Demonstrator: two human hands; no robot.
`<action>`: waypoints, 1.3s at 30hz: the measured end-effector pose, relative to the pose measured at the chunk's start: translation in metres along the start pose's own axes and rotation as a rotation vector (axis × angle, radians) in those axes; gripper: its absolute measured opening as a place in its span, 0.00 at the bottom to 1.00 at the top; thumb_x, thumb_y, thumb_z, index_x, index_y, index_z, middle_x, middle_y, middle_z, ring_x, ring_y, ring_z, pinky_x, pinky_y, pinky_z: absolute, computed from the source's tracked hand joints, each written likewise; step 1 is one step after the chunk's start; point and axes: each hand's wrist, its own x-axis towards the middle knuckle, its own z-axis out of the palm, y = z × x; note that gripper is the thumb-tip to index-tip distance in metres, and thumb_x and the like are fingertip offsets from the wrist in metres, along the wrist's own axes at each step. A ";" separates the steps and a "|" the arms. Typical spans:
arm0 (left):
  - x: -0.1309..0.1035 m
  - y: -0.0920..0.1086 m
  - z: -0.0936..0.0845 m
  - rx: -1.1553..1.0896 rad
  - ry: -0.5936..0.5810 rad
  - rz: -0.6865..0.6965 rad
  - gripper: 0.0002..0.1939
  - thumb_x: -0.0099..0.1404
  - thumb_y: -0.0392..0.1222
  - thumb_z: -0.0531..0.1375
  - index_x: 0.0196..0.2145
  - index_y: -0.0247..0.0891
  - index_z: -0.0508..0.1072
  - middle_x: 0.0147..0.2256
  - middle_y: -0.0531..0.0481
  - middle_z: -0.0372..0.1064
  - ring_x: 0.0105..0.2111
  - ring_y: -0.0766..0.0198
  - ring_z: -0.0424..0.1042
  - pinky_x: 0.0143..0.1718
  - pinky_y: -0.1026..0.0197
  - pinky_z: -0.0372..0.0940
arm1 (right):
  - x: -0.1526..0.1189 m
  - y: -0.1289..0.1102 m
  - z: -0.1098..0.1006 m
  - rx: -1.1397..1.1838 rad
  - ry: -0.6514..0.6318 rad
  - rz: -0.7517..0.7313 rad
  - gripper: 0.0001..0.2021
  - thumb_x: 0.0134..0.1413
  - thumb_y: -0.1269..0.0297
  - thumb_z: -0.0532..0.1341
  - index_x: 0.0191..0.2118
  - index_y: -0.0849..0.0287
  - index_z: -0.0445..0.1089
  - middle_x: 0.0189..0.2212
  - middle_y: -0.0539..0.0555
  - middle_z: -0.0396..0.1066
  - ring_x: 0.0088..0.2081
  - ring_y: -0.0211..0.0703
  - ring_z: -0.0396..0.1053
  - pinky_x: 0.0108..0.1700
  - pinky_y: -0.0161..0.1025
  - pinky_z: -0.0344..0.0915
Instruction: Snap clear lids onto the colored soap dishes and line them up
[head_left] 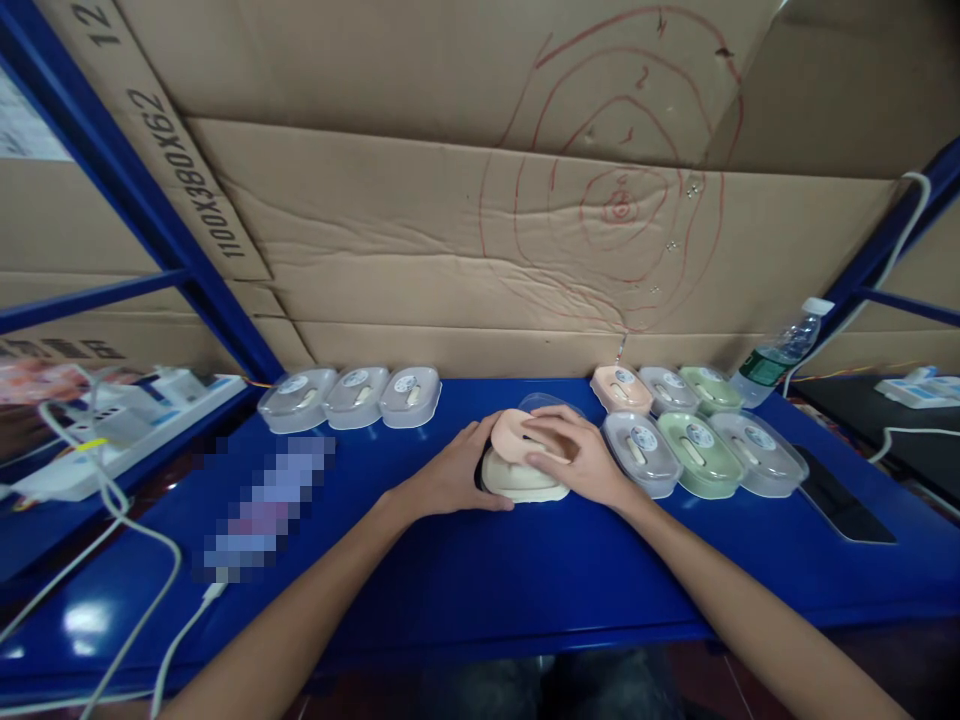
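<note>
While the left hand (466,472), thumb and fingers apart, clasps the cream container (529,485), the right hand (589,450) pinches a peach piece (510,436) just above it, apparently aligning them. Clear plastic (551,401) lies beyond the fingertips; shifting the piece calls for steadiness.

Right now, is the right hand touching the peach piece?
Touching. The head view shows the right hand holding the peach piece, thumb and fingers against its surface.

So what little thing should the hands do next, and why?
Maybe gently lower the peach piece: the right hand holds it tilted over the cream container, and the left hand is already cupped around that container's side.
</note>
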 end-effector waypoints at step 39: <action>-0.001 0.011 -0.013 0.054 -0.080 0.071 0.47 0.59 0.61 0.75 0.69 0.45 0.64 0.62 0.41 0.68 0.63 0.38 0.65 0.67 0.35 0.58 | -0.007 0.005 0.004 -0.230 -0.121 -0.081 0.29 0.72 0.48 0.61 0.72 0.51 0.62 0.69 0.62 0.67 0.71 0.59 0.62 0.72 0.64 0.60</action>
